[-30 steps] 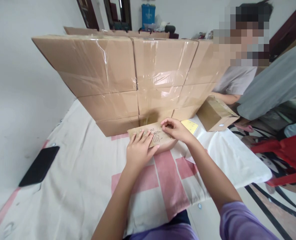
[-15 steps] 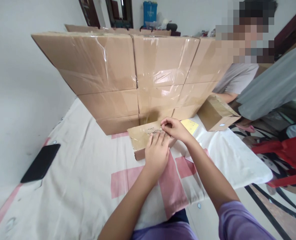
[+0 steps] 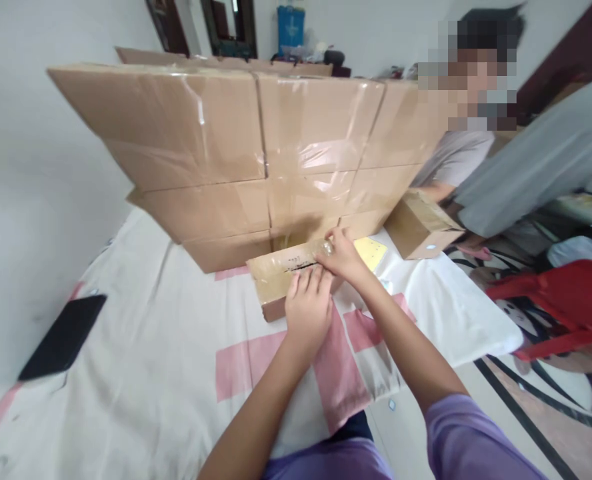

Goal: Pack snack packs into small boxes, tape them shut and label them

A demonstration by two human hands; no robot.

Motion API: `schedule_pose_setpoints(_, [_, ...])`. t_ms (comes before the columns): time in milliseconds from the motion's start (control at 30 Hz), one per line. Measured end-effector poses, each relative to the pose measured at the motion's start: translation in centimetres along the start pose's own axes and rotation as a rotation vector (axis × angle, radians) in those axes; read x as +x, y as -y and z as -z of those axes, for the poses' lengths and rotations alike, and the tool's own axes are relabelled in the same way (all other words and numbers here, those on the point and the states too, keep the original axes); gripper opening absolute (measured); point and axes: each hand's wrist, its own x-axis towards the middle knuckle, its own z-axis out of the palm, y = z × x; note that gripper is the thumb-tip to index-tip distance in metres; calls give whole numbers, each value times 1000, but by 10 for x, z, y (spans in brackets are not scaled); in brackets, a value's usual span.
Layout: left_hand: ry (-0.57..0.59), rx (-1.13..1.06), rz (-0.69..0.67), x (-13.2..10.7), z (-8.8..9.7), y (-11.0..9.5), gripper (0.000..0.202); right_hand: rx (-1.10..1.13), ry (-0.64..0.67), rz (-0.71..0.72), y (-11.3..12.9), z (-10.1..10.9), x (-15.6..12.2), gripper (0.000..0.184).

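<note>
Cardboard small box (image 3: 276, 280) may skid from under the flat, open left hand (image 3: 309, 308) as the right hand (image 3: 341, 255), pinching something small, drags across it.

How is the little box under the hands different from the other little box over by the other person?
The small box under the left hand and right hand lies flat on the cloth, while the other box is tipped up at an angle. The small box has dark marks along its top; the other box shows a small pale spot on its side. Both are plain brown cardboard, much smaller than the stacked big boxes.
</note>
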Motion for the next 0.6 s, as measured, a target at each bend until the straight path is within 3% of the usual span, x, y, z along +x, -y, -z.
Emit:
schedule_pose_setpoints(467, [2,65,15,1,2,-9,40,47,35,-137,3,-3,-7,53])
schedule_pose_setpoints(600, [-12,90,13,2,4,-13,34,269,44,-178,-2,4,-7,51])
